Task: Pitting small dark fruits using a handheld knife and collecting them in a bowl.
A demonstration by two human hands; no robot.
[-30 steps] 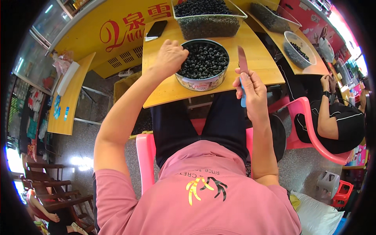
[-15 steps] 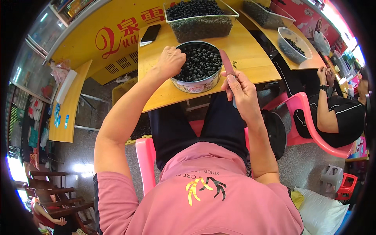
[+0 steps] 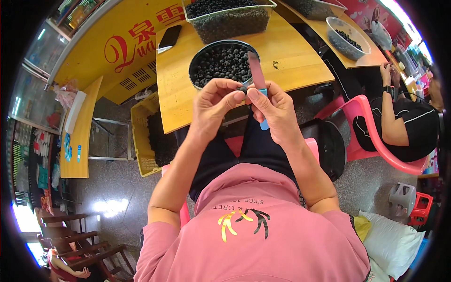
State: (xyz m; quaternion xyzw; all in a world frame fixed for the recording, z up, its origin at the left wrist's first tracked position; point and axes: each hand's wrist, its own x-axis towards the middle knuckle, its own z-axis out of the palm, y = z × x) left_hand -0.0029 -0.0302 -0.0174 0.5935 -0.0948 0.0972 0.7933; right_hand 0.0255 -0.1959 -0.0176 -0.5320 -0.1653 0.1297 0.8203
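Observation:
Close together at the near edge of the table are both of my hands. Between the pinched thumb and fingers of my left hand is a small black round fruit. My right hand grips the blue handle of a knife, its blade pointing up and away from me; the right thumb also reaches the fruit. Just beyond my hands stands a round tub full of the same kind of small black fruits. My fingers partly cover its near side.
A clear rectangular bin heaped with black pieces stands behind the tub. Left of it lies a phone. On the right table is a clear bowl, with a person seated in front. A yellow crate sits on the floor.
My left hand has come from the tub's left rim to meet the right hand, now holding a fruit. The right hand has drawn left and nearer with the knife. The view has shifted slightly.

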